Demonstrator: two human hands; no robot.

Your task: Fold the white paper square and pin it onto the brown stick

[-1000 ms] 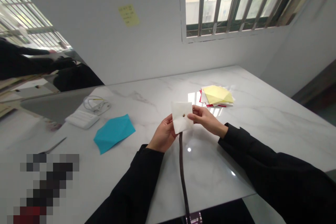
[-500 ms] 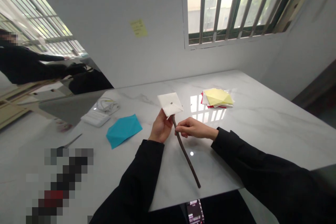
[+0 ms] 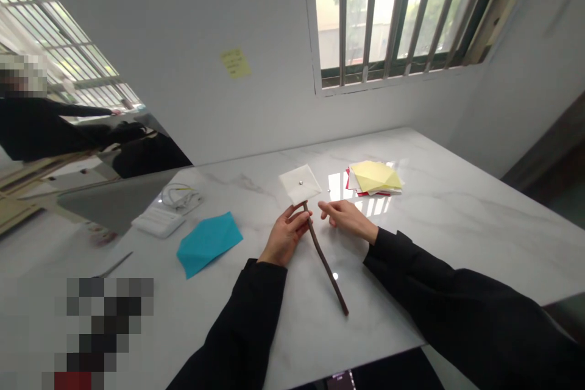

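My left hand [image 3: 286, 236] pinches a thin brown stick [image 3: 326, 265] between thumb and fingers, close to its top end. Fixed at that end is a folded white paper pinwheel [image 3: 292, 189], with a small metal pin head at its middle. From there the stick slants down toward the table's near edge. My right hand [image 3: 346, 217] is just to the right of the stick, apart from it, with its fingers loosely bent and nothing visible in them.
Blue folded paper [image 3: 210, 241] lies to the left, with a white box-like device [image 3: 158, 221] and a coiled cable [image 3: 180, 196] behind it. Yellow, white and red papers [image 3: 377, 177] are stacked at the back right. Scissors [image 3: 114, 263] lie at the left. A person [image 3: 31, 125] is at the far left.
My right hand has let go of the stick and moved slightly up and away to the right. The left hand has shifted its hold, its thumb now across the stick.
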